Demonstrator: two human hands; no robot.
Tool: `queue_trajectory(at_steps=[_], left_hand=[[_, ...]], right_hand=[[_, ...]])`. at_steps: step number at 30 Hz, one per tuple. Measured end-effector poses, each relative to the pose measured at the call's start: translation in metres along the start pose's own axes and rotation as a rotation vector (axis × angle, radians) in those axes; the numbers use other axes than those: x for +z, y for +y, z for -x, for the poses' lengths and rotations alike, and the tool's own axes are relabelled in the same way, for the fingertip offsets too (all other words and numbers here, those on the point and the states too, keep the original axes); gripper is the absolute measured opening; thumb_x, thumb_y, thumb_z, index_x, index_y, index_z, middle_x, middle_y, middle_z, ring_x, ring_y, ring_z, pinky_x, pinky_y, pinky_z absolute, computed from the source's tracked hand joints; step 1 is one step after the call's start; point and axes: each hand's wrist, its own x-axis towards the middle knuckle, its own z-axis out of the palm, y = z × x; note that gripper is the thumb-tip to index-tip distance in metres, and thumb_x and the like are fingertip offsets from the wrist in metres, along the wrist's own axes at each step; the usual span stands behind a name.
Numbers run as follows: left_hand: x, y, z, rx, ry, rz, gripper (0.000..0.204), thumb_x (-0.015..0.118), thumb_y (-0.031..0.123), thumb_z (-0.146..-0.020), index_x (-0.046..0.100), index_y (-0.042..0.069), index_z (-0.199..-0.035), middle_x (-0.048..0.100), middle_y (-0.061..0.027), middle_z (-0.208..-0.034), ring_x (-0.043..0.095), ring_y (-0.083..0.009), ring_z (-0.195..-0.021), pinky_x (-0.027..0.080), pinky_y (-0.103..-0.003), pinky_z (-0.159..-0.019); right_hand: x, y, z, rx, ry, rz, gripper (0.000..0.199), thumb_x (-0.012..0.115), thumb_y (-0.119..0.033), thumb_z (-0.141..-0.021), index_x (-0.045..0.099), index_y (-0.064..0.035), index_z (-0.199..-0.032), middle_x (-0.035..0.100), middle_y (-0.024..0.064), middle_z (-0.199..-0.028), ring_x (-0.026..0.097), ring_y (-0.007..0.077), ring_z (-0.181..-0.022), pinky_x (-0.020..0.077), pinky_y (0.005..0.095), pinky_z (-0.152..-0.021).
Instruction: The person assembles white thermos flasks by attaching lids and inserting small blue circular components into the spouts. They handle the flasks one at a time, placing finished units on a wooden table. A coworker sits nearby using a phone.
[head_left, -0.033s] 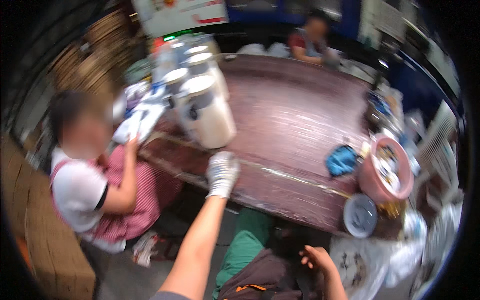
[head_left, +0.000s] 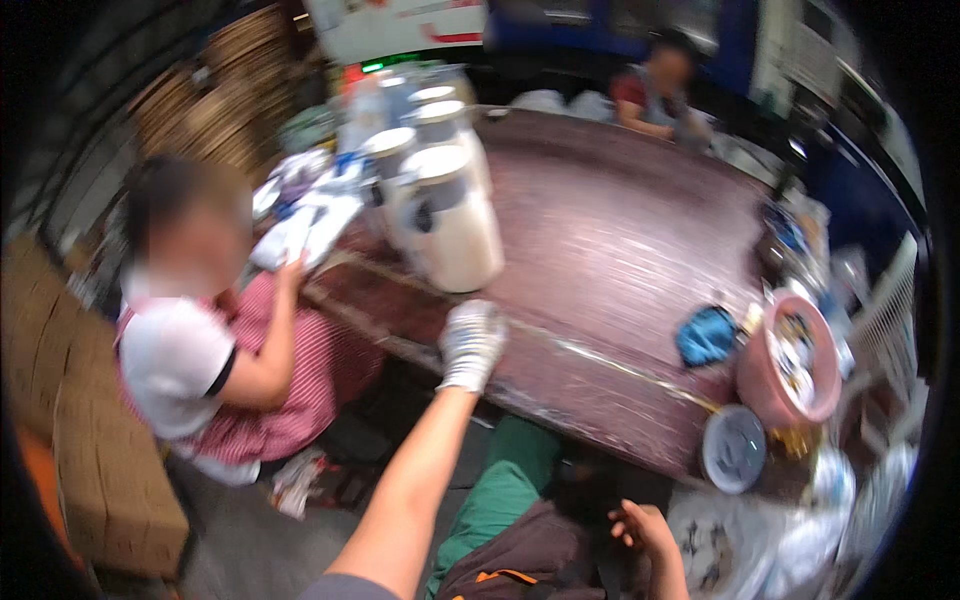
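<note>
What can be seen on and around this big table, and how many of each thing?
table: one, dark reddish-brown, centre
big jars: about four, clear with white contents and pale lids, table's left end
blue cloth: one, right side of table
pink tub: one, holding small items, right edge
round lid: one, grey-blue, near right corner
seated person: one, white and red-striped clothes, left
second person: one, far side
cardboard boxes: several, brown, far left
left hand: white glove, on table edge near the jars
right hand: bare, low by the lap

Dim indoor light; motion blur throughout; fisheye bending, dark vignette at rim; white jars glare.
</note>
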Motion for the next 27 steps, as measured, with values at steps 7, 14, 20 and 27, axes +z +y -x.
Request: queue_trajectory(at_steps=[7, 14, 20, 27], left_hand=[[0.025, -0.026, 0.011, 0.005, 0.074, 0.000, 0.017, 0.059, 0.021, -0.078, 0.060, 0.010, -0.090, 0.060, -0.0113, -0.095, 0.056, -0.0302, -0.095, 0.050, -0.042, -0.081], [0.023, -0.022, 0.013, -0.012, 0.083, 0.012, 0.017, 0.060, 0.020, -0.078, 0.061, 0.010, -0.093, 0.060, -0.0109, -0.097, 0.056, -0.0299, -0.096, 0.048, -0.042, -0.084], [0.023, -0.024, 0.012, 0.004, 0.090, 0.006, 0.017, 0.061, 0.021, -0.078, 0.060, 0.010, -0.091, 0.059, -0.0108, -0.096, 0.056, -0.0295, -0.096, 0.049, -0.042, -0.082], [0.016, -0.020, 0.011, -0.034, 0.026, -0.008, 0.016, 0.060, 0.019, -0.079, 0.062, 0.010, -0.092, 0.061, -0.0106, -0.096, 0.057, -0.0303, -0.096, 0.049, -0.042, -0.084]], right_hand=[[0.009, -0.020, 0.011, 0.054, 0.002, 0.162, 0.045, 0.052, -0.042, -0.092, 0.064, -0.0022, -0.111, 0.066, 0.0055, -0.077, 0.055, 0.0123, -0.054, 0.0403, 0.0243, -0.046], [0.018, -0.020, 0.013, -0.008, 0.091, 0.155, 0.047, 0.050, -0.045, -0.093, 0.066, -0.0019, -0.103, 0.061, 0.0005, -0.062, 0.038, 0.0071, -0.038, 0.0235, 0.0218, -0.035], [0.018, -0.021, 0.015, -0.029, 0.064, 0.120, 0.046, 0.051, -0.043, -0.093, 0.066, -0.0007, -0.102, 0.062, 0.0016, -0.062, 0.035, 0.0072, -0.036, 0.0225, 0.0226, -0.035], [0.020, -0.022, 0.019, -0.028, 0.068, 0.095, 0.046, 0.052, -0.043, -0.093, 0.066, -0.0005, -0.101, 0.062, 0.0020, -0.062, 0.033, 0.0073, -0.035, 0.0214, 0.0231, -0.035]])
